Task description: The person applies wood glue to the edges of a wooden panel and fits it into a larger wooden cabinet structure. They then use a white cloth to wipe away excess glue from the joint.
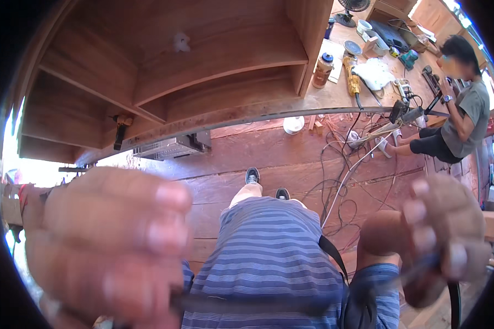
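Note:
Both hands are raised close to the camera and blurred by motion. My left hand [107, 236] fills the lower left, its fingers curled. From beside its lower fingers a dark strap [258, 304] runs across in front of my blue striped shirt [269, 247] to the right. There my right hand [447, 236] is closed with bent fingers around the strap's other part. A black length hangs below that hand. The ends of the strap are hidden or too smeared to make out.
Ahead stands a wooden shelf unit [219, 71] with a drill [122, 130] at its lower edge. A yellow power tool [351, 77] and a bottle [323, 71] stand on the workbench [335, 98]. Tangled cables [340, 186] cover the floor. Another person [466, 104] works at the right.

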`<state>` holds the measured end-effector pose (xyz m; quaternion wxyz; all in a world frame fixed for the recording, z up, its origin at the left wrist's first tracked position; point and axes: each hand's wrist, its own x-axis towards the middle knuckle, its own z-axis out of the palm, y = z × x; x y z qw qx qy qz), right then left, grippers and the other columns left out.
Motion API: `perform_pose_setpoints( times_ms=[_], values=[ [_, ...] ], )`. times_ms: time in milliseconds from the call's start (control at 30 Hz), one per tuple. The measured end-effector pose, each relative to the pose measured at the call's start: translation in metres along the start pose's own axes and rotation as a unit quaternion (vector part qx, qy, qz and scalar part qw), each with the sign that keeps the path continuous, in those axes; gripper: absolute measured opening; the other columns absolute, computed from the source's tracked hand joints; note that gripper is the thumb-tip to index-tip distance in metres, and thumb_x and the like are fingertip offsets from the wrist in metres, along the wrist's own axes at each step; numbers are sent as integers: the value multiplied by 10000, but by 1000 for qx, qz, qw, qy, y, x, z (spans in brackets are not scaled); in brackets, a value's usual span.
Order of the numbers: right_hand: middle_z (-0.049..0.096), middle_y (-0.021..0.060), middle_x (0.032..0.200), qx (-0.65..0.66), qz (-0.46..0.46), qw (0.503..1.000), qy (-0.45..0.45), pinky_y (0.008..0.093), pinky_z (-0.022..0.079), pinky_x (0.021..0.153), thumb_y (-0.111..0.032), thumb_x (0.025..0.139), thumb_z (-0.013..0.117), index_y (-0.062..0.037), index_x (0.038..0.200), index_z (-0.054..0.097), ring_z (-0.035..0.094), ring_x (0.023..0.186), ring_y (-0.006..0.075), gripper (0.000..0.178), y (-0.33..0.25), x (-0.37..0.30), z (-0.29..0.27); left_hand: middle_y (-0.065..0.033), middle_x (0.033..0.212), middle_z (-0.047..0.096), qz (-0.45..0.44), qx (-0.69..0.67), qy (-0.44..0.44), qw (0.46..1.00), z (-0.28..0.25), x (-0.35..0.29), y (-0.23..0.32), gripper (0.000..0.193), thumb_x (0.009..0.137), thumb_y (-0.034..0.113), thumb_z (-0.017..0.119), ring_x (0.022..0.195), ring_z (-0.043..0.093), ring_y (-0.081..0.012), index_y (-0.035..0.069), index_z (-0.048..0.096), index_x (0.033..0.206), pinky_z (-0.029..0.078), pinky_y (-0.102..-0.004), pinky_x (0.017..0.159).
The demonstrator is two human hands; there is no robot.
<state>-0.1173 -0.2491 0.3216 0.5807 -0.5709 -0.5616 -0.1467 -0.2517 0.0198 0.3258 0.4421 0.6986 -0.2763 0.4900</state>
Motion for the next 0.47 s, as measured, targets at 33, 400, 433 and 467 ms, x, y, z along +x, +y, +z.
perform_pose_setpoints(
  times_ms=[33,400,433,467],
  values=[
    [634,74,845,-13,17,1000,-11,373,470,679,-275,822,660,-80,1013,599,587,696,195,279,12,-4,1,-29,958,606,-2,19,12,1000,19,-7,-13,195,899,212,648,821,586,-163,116,616,1065,520,-321,748],
    [690,87,757,137,294,946,32,269,541,659,-112,849,689,21,864,685,649,685,126,134,87,-20,10,-85,886,681,-272,97,-87,953,39,-9,-53,170,881,12,649,836,650,-129,-1,612,1047,530,-226,732],
    [697,89,783,119,276,953,40,274,546,665,-99,858,680,30,890,690,661,713,134,133,82,-12,-1,-87,894,686,-236,83,-99,963,37,10,-50,177,889,23,646,842,651,-134,-2,610,1060,529,-226,744],
    [678,96,799,86,255,962,49,290,542,688,-110,851,686,20,937,679,656,732,156,156,68,2,-14,-84,911,677,-191,90,-138,968,36,32,-41,183,910,85,631,855,655,-167,12,594,1075,533,-285,788]
  ],
)
